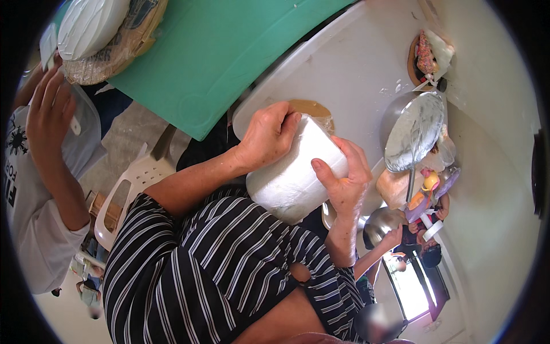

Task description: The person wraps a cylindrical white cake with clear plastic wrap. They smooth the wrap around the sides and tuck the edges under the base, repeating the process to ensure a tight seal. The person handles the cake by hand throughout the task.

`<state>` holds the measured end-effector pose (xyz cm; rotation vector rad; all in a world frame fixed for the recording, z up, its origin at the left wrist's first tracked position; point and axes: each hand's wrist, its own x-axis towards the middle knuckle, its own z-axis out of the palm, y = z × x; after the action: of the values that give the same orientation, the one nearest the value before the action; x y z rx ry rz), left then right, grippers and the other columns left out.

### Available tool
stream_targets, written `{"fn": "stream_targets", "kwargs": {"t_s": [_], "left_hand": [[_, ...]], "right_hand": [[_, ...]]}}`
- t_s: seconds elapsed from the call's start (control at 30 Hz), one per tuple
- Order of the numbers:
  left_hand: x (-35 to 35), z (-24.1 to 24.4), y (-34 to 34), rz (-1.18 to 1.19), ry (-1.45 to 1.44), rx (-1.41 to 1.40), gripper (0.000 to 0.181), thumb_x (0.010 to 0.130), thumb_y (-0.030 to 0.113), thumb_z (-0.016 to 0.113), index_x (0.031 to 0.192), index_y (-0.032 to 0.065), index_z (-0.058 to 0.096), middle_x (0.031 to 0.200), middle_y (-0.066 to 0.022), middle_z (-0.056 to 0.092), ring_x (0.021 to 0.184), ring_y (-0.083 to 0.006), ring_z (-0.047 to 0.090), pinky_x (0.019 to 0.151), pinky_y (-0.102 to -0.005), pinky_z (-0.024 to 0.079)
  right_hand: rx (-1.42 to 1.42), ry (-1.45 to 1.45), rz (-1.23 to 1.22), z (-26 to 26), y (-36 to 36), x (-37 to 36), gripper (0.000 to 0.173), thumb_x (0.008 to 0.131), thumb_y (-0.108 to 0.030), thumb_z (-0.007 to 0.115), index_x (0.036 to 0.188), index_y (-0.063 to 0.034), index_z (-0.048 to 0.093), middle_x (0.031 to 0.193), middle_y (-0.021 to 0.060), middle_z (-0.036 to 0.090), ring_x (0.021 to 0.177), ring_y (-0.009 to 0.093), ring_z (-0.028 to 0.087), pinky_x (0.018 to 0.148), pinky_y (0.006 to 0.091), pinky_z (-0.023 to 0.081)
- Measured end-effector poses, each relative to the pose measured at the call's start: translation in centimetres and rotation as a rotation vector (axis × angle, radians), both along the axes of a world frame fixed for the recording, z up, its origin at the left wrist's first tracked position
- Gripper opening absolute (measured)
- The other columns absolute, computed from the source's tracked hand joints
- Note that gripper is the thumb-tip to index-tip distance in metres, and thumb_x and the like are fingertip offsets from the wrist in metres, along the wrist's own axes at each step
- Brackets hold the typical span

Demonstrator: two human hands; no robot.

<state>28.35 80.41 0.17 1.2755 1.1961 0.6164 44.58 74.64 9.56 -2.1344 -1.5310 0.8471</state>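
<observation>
A thick white block, perhaps styrofoam, with a rounded side and a glossy wrap-like surface [292, 176], is held tilted in front of my striped top. My left hand [273, 133] grips its upper edge, thumb and fingers pinched at the corner. On the other side my right hand [346, 178] clasps it, thumb on the near face and fingers over the far edge. Just beyond the block, a round tan board [313, 109] with clear plastic at its rim lies on the white table [283, 86], partly hidden.
On the white table stand a metal bowl of white cream [414, 133] and a bag-wrapped item [393, 187]. A green table [193, 56] adjoins at left, bearing a white-frosted cake [92, 26]. A co-worker's hand [51, 107] is beside it. A plastic chair [133, 185] stands below.
</observation>
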Motion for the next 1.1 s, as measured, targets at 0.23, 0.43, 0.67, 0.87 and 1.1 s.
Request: {"fn": "stream_targets", "kwargs": {"t_s": [0.23,0.43,0.67,0.87,1.1], "left_hand": [[0.0,-1.6,-0.3,-0.024,-0.223,-0.399,0.023,0.099,0.02,0.05,0.093,-0.0007,0.06,0.074,-0.0054,0.058,0.064,-0.0139,0.053,0.061,-0.029,0.045],[-2.3,-1.4,-0.1,0.128,-0.437,-0.637,0.023,0.1,0.023,0.051,0.103,0.0012,0.059,0.091,-0.0045,0.055,0.075,-0.0121,0.055,0.068,-0.0256,0.048],[-3.4,-0.5,0.7,-0.32,-0.268,-0.201,0.019,0.092,0.02,0.065,0.1,0.0028,0.062,0.097,-0.0056,0.053,0.09,-0.0143,0.052,0.077,-0.0281,0.045],[-2.3,-2.5,1.0,-0.423,-0.38,-0.058,0.015,0.09,0.013,0.064,0.091,0.0006,0.056,0.091,-0.0093,0.052,0.085,-0.0214,0.052,0.075,-0.0311,0.043],[-0.5,-2.7,0.9,-0.282,-0.357,0.234,0.012,0.089,0.006,0.06,0.089,-0.0011,0.05,0.088,-0.0163,0.05,0.078,-0.0316,0.051,0.07,-0.0393,0.044]], "right_hand": [[-0.028,-0.014,0.006,0.3,0.4,-0.2,0.051,0.069,-0.029,0.085,0.109,-0.0036,0.067,0.103,0.0133,0.067,0.093,0.027,0.066,0.081,0.0355,0.053],[-0.048,0.053,-0.053,0.1,0.3,-0.2,0.049,0.069,-0.026,0.084,0.108,-0.0019,0.068,0.102,0.0135,0.067,0.092,0.025,0.067,0.081,0.0341,0.053],[-0.099,0.046,-0.046,0.4,0.6,-0.2,0.046,0.071,-0.026,0.083,0.108,-0.0016,0.068,0.102,0.0137,0.068,0.092,0.025,0.067,0.081,0.0338,0.052],[-0.149,0.031,-0.046,0.8,0.9,-0.6,0.04,0.074,-0.025,0.078,0.105,-0.002,0.067,0.099,0.0148,0.067,0.088,0.028,0.067,0.079,0.0351,0.052],[-0.016,-0.049,-0.007,-0.3,0.6,-0.7,0.035,0.075,-0.024,0.076,0.1,-0.0028,0.067,0.093,0.0133,0.068,0.081,0.029,0.067,0.073,0.0358,0.053]]}}
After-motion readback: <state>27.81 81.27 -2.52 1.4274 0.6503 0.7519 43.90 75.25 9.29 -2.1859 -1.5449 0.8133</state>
